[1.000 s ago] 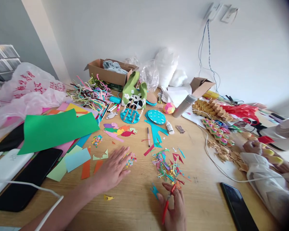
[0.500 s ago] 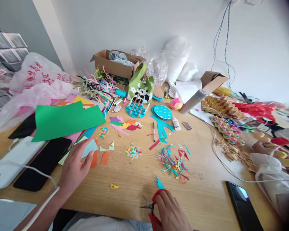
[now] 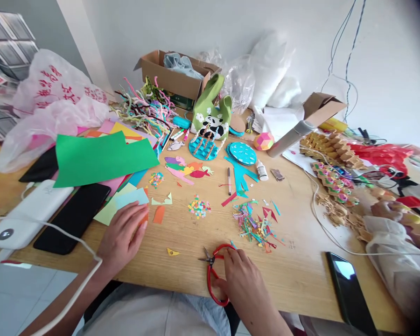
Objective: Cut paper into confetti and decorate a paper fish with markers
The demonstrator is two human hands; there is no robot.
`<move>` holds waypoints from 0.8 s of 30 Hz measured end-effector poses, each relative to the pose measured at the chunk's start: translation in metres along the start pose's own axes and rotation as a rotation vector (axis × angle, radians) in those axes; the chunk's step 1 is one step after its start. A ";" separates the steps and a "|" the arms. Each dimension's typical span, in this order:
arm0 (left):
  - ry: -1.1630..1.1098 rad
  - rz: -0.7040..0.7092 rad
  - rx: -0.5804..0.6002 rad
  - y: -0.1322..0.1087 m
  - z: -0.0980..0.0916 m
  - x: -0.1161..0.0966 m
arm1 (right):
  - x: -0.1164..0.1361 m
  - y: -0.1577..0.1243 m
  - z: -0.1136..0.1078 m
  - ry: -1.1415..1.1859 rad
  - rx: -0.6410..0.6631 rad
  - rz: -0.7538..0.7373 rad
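Observation:
My right hand is closed around the red handles of small scissors near the table's front edge, blades pointing left. My left hand lies with fingers together on an orange paper piece, just below a light blue sheet and a pale green sheet. A heap of coloured paper scraps lies right of centre, and a small pile of confetti dots sits between the hands. A tiny yellow scrap lies near the front edge.
A big green sheet tops a paper stack at left, beside a black phone and white power bank with cable. Pipe cleaners, a cardboard box, panda craft, a second phone and another person's sleeve.
My left hand drew back from the confetti to the paper sheets at left. My right hand pulled toward the table edge and turned the scissors flat. The view tilted downward.

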State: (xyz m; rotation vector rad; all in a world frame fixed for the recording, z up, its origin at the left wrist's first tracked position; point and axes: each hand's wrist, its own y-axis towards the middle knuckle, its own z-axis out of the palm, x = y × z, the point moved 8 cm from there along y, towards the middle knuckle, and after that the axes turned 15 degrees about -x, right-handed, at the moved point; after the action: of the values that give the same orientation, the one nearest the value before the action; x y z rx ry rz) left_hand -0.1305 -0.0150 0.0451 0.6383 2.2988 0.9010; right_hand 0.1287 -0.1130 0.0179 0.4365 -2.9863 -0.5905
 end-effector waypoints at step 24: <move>0.046 0.154 0.097 -0.035 0.030 -0.006 | 0.062 0.172 0.085 0.371 0.200 0.177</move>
State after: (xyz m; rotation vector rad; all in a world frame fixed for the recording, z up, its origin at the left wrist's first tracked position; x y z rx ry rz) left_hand -0.1143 -0.0284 0.0040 0.8536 2.3716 0.8868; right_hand 0.0143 0.0526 0.0060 0.2547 -2.6941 -0.1708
